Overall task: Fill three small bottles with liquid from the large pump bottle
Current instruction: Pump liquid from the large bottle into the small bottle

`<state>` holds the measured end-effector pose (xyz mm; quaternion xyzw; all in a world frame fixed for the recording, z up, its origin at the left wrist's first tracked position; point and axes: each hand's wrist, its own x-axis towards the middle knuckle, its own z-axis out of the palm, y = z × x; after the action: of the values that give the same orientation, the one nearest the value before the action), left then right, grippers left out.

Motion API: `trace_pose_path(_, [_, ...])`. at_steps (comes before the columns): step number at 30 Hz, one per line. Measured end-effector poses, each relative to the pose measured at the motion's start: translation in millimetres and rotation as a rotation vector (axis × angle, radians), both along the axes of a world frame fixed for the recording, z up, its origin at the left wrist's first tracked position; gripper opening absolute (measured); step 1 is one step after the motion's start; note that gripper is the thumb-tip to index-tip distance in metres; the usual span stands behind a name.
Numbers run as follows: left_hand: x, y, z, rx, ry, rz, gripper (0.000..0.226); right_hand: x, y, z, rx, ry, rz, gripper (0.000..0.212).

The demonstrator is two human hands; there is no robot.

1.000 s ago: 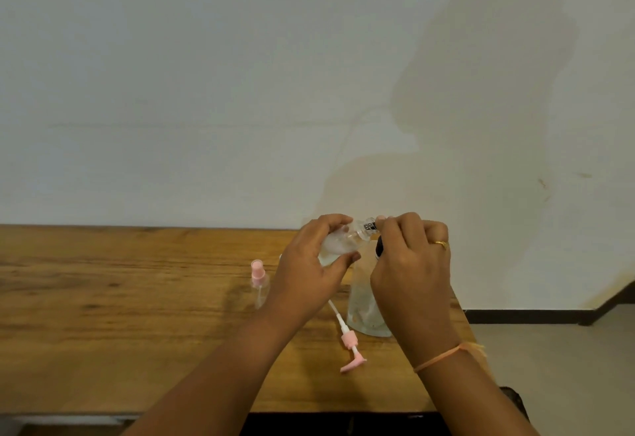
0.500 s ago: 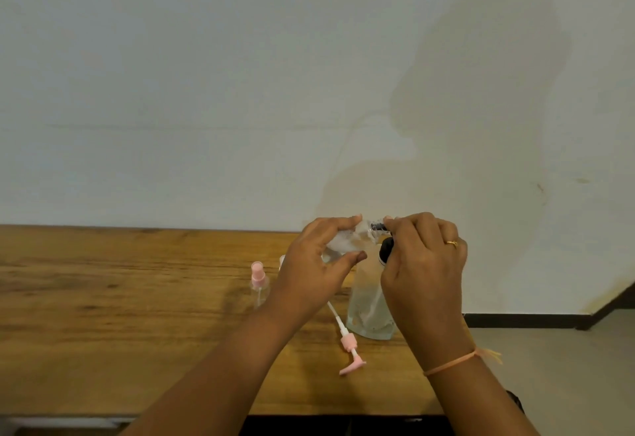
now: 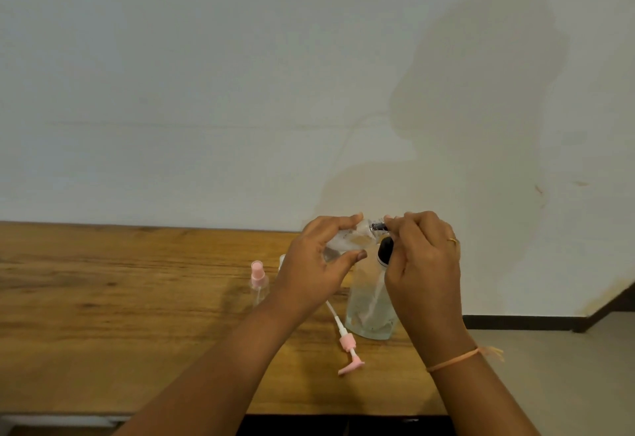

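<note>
Wall (image 3: 206,92) fills the upper frame, pale, with my shadow cast on its right side. Below it, the wooden tabletop (image 3: 103,315), grain running left to right; floor (image 3: 567,367) shows past its right edge.

Large bottle (image 3: 369,312), clear, stands upright near the tabletop's right end, just behind my right hand. Its pump is out: the pink pump head (image 3: 347,344) lies on the wood just left of the bottle's base, white tube angled up toward my left wrist.

My left hand (image 3: 319,270) holds a small clear bottle (image 3: 347,241) raised above the tabletop, tipped on its side, neck pointing right. Grip here is clamped on the bottle, fingers over the top and thumb underneath. The bottle sits directly above and a little left of the large bottle's top.

My right hand (image 3: 422,264) meets it from the right, fingertips pinched together at the small bottle's neck (image 3: 378,226) (a dark threaded bit shows there). A black cap (image 3: 385,250) hangs just below that pinch, against my right palm; how it is held I cannot tell. Gold ring (image 3: 452,240) on that hand, orange thread (image 3: 453,361) round the wrist.

Left of my left wrist, a small pink-topped spray bottle (image 3: 257,279) stands upright on the wood, apart from both hands. Another pale top (image 3: 281,260) peeks beside it, mostly hidden by my left hand.
</note>
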<state>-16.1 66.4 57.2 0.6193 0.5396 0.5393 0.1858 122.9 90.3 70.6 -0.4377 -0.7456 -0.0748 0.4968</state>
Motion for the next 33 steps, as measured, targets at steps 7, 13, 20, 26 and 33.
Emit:
trace_pose_path(7, [2,1,1,-0.058,-0.021,-0.016,0.048,0,4,-10,-0.006,0.038,0.044,0.021])
trace_pose_path(13, [3,-1,1,-0.055,-0.007,-0.009,0.051,0,3,-7,-0.013,0.071,0.070,0.020])
trace_pose_path(20, [1,-4,2,-0.006,-0.004,-0.004,0.052,1,-1,-4,0.005,0.068,0.075,0.020])
trace_pose_path(26, [4,-1,-4,-0.060,-0.019,-0.027,0.051,1,3,-18,-0.032,0.079,0.066,0.024])
trace_pose_path(33, [6,-5,0,0.014,-0.019,0.001,0.047,2,-1,-4,-0.004,0.113,0.086,0.020])
